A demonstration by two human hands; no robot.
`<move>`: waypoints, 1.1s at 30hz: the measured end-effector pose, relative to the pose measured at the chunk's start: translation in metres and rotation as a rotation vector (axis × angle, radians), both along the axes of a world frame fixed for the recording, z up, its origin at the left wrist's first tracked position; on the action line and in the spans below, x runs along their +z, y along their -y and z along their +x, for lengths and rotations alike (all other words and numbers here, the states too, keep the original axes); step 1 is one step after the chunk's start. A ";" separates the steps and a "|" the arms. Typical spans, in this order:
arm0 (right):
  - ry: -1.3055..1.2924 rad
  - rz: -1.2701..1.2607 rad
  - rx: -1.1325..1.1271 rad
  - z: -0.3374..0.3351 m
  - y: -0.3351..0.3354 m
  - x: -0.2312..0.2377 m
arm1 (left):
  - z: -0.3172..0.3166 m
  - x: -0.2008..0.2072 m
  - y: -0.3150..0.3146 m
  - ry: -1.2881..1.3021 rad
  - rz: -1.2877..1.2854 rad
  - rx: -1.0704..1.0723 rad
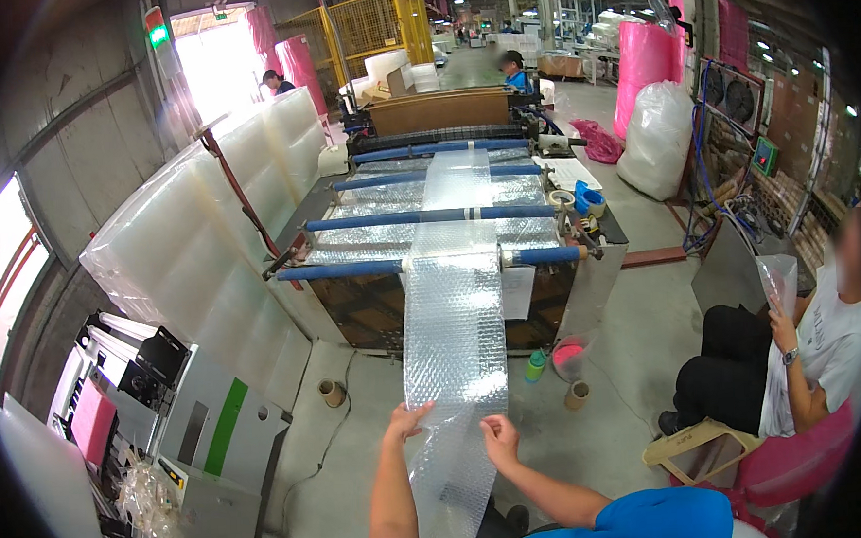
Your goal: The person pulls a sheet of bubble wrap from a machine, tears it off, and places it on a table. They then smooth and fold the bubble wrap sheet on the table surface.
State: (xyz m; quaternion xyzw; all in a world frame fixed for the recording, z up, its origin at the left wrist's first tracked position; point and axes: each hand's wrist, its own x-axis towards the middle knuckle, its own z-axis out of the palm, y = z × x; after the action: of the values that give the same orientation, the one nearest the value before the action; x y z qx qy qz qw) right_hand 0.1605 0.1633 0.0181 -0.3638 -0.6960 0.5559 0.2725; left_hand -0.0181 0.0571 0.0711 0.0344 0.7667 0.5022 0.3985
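A long strip of clear bubble wrap (453,336) comes off the machine's blue rollers (343,271) and hangs down toward me. My left hand (409,422) grips its left edge, the fingers reaching onto the sheet. At the opposite edge my right hand (500,443) is closed, fingers curled against the wrap. Between my hands the sheet is creased and narrows. Its lower end runs down past my forearms to the bottom of the view.
Wrapped white stacks (213,202) stand left of the machine, above a grey machine with a green stripe (226,426). A seated person (795,347) holds a clear bag at right. Cardboard cores (332,393), a green bottle (536,365) and a yellowish stool (698,448) stand on the floor.
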 end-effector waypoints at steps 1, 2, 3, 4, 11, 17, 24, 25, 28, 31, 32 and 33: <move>-0.047 -0.189 0.134 -0.006 -0.003 -0.014 | -0.001 0.002 -0.002 0.010 0.017 -0.022; -0.108 -0.350 0.197 -0.014 -0.004 -0.015 | -0.003 0.001 0.000 0.027 0.029 -0.037; -0.164 -0.518 0.257 -0.025 -0.006 -0.009 | -0.002 -0.003 0.004 0.049 0.035 -0.053; -0.222 -0.687 0.314 -0.033 -0.001 -0.006 | -0.003 -0.011 0.008 0.079 0.033 -0.074; 0.235 -0.298 1.360 -0.007 0.144 -0.089 | -0.015 -0.016 0.003 0.096 0.078 -0.148; 0.190 -0.144 0.433 -0.023 0.108 -0.070 | -0.014 -0.042 0.019 -0.218 -0.063 0.062; -0.101 -1.481 0.558 -0.060 0.029 -0.037 | -0.006 -0.061 0.026 0.236 0.283 -0.076; 0.026 -1.448 0.555 -0.048 0.039 -0.033 | -0.003 -0.073 0.034 0.207 0.310 -0.075; 0.355 -0.226 0.952 0.011 0.069 -0.117 | -0.002 -0.082 0.047 0.019 0.176 -0.094; 0.250 -0.442 0.243 0.036 0.047 -0.036 | 0.000 -0.080 0.067 -0.114 -0.056 -0.044; 0.202 -0.245 -0.014 0.035 0.038 -0.016 | 0.007 -0.088 0.069 -0.182 -0.106 -0.057; 0.226 -0.089 -0.133 0.032 0.027 -0.016 | 0.014 -0.095 0.067 -0.260 -0.152 -0.076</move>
State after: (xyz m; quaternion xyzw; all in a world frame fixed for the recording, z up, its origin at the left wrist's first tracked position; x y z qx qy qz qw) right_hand 0.1926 0.1363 0.0020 -0.4810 -0.6714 0.5224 0.2121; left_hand -0.0044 -0.0095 -0.0238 0.0976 0.8458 0.4186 0.3160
